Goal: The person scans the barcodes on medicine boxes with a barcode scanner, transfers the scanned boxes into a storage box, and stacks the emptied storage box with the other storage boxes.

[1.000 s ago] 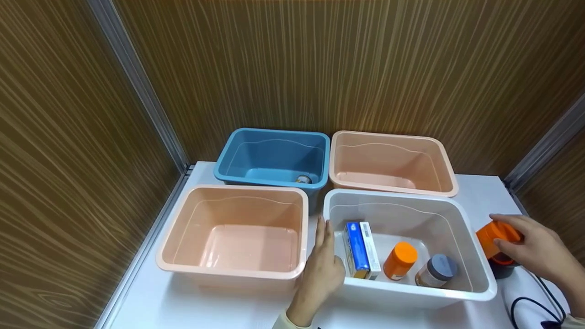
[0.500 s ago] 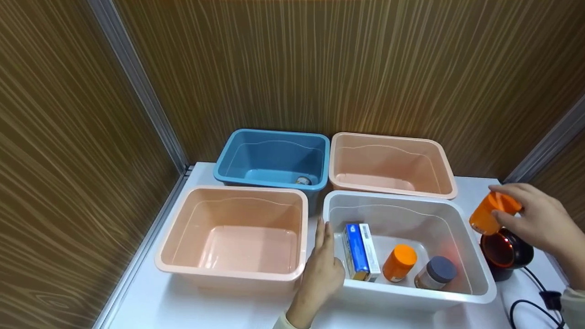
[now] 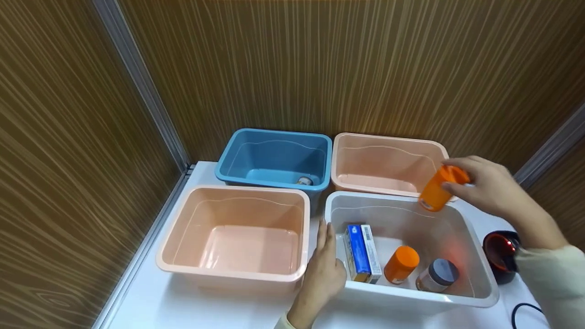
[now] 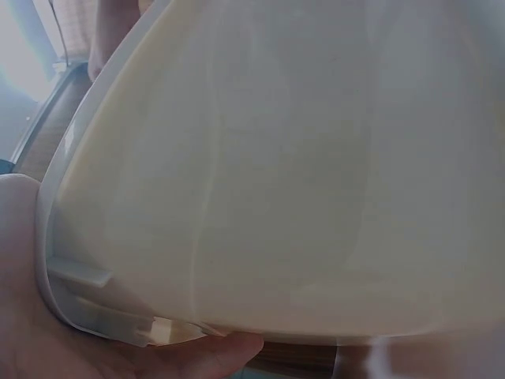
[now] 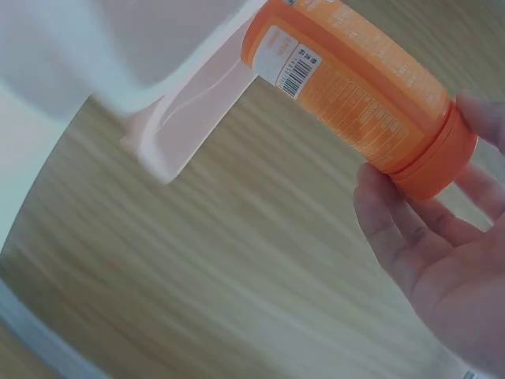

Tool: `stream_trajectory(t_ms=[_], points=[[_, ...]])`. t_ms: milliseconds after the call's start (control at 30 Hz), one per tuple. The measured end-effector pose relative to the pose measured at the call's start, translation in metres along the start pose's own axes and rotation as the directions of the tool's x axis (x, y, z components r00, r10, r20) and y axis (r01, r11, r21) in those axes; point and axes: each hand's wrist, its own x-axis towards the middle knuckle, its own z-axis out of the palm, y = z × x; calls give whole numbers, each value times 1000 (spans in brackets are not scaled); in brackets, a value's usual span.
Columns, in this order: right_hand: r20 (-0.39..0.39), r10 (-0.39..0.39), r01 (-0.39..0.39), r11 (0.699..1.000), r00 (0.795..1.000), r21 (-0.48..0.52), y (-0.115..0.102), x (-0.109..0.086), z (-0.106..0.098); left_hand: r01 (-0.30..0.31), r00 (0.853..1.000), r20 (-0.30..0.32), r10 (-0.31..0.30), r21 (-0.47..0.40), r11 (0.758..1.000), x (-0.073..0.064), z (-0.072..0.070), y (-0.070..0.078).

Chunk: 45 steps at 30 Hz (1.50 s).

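Note:
In the head view my right hand grips an orange bottle by its cap and holds it tilted above the back right of the white bin. A barcode label shows on the bottle in the right wrist view. My left hand rests against the white bin's front left corner, fingers straight along its side. Inside that bin are a blue box, a white box, a second orange bottle and a dark-lidded jar. The left wrist view shows mostly the bin's outer wall.
A peach bin stands at left. Behind are a blue bin with a small jar inside and another peach bin. Right of the white bin sits a dark, red-glowing device near a black cable. Wood-grain walls enclose the table.
My right hand has lifted the orange bottle from beside the dark device and carried it up and left, over the white bin. My left hand has stayed at the bin's corner.

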Motion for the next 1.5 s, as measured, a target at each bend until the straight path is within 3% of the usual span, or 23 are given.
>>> stream_trajectory(t_ms=[233,333,567,867,1133,1500], points=[[107,6,-13,998,994,64,-31,46,14,-19,1000,-13,20,14,1000,1,1,1],[121,-23,17,999,992,48,-43,65,25,-28,999,-18,28,16,999,1,1,1],[193,-15,1,997,981,71,-66,99,44,-22,1000,-7,22,0,1000,0,1,1],[180,-15,-10,990,983,139,-93,142,62,-19,1000,-20,19,13,1000,-1,2,3],[143,17,-48,977,990,210,-108,161,82,-40,999,-25,40,-8,999,-4,8,7],[78,1,-22,962,997,274,-123,171,113,-4,1000,-15,3,-23,1000,-9,9,9]])
